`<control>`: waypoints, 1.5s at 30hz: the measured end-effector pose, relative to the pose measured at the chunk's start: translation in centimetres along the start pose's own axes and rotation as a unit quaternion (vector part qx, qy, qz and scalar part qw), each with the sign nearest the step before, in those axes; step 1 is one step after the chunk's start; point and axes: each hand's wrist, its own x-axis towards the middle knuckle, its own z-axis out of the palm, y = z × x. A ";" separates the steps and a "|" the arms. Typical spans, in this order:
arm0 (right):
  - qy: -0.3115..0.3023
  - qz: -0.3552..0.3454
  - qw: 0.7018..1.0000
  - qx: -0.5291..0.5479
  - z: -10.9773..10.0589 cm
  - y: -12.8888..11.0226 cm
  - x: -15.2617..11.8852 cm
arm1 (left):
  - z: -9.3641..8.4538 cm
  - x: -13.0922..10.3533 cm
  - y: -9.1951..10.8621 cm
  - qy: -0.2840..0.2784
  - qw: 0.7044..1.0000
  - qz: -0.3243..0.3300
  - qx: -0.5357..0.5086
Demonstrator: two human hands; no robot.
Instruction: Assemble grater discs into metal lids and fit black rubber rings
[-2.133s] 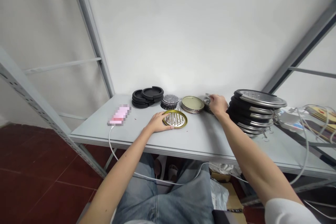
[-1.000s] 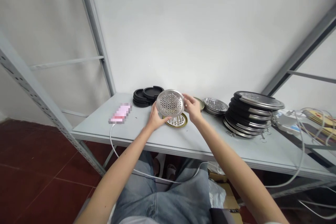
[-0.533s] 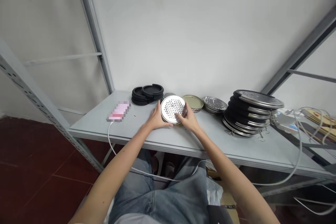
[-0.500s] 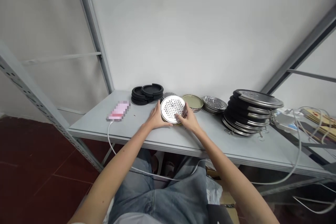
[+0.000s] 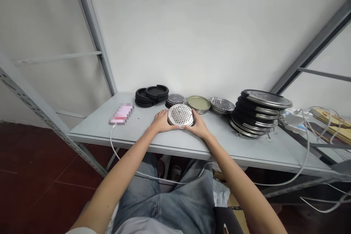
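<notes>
Between my two hands lies a round perforated metal disc [image 5: 180,114], face up on the grey tabletop, with a silvery rim. My left hand [image 5: 162,121] grips its left side, thumb along the near edge. From the right, my right hand [image 5: 197,124] curves round the other side, its thumb also at the near edge. The thumbs almost meet in front, by a small shiny part. Just behind it sit a stack of smaller-looking perforated discs [image 5: 175,98], a stack topped by an olive-coloured round plate [image 5: 199,103], and another perforated metal stack [image 5: 222,105].
Black ring-shaped trays [image 5: 152,95] are piled at the back left. A pink phone-like object [image 5: 122,114], pixelated, lies left with a white cable [image 5: 112,140]. At right stands a tall leaning stack of black-and-metal discs [image 5: 257,115]. Shelf posts [image 5: 93,33] rise at both sides.
The perforated disc has gone from tilted up in my hands to lying flat on the table. My right thumb has moved from its face to the near edge. The view has shifted slightly.
</notes>
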 end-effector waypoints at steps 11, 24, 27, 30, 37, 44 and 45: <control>-0.041 -0.020 0.999 -0.008 0.5 0.8 0.3 | 0.3 0.2 -0.2 -0.042 0.998 -0.017 0.039; -0.035 -0.037 0.999 -0.010 0.5 0.5 0.6 | 0.4 0.0 -0.6 -0.018 1.000 -0.003 0.000; -0.036 -0.060 0.997 0.026 0.3 0.4 0.4 | 0.3 -0.1 -0.8 -0.023 0.999 0.031 -0.010; -0.032 -0.056 0.997 0.050 0.2 0.3 0.3 | 0.0 -0.2 -0.8 -0.033 0.998 0.054 -0.016; -0.024 -0.043 0.997 0.062 0.3 0.3 0.2 | 0.1 -0.3 -1.0 -0.026 0.998 0.042 -0.033; -0.032 -0.030 0.999 0.028 0.6 0.7 0.3 | 0.4 -0.3 -1.3 -0.026 0.998 0.051 -0.023; -0.033 -0.030 0.999 0.022 0.7 0.8 0.3 | 0.4 -0.3 -1.3 -0.028 0.998 0.050 -0.021</control>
